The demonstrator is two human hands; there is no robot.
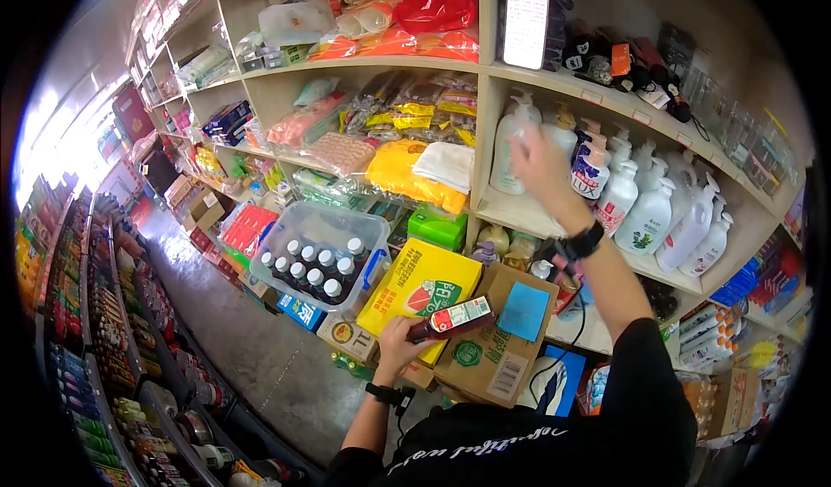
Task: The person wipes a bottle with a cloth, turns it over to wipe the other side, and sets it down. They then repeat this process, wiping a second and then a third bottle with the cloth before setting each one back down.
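Observation:
My left hand [400, 344] is wrapped round the neck end of a dark bottle [460, 316] with a red and white label. The bottle lies on its side over a brown cardboard box [476, 361] and a yellow carton [417, 288]. Blurred by motion, my right hand [541, 162] is raised in front of the shelf, beside a white pump bottle [508, 154]. Its fingers are smeared, and whether it touches the bottle cannot be made out. Left of the carton, a clear plastic bin [368, 227] contains several dark bottles with white caps [316, 276].
More pump bottles [647, 210] line the shelf at right. A lit phone [525, 28] leans upright on the shelf above. A blue slip [523, 309] lies on the cardboard box. Bagged goods [415, 171] fill the middle shelves; stocked racks [104, 314] border the aisle at left.

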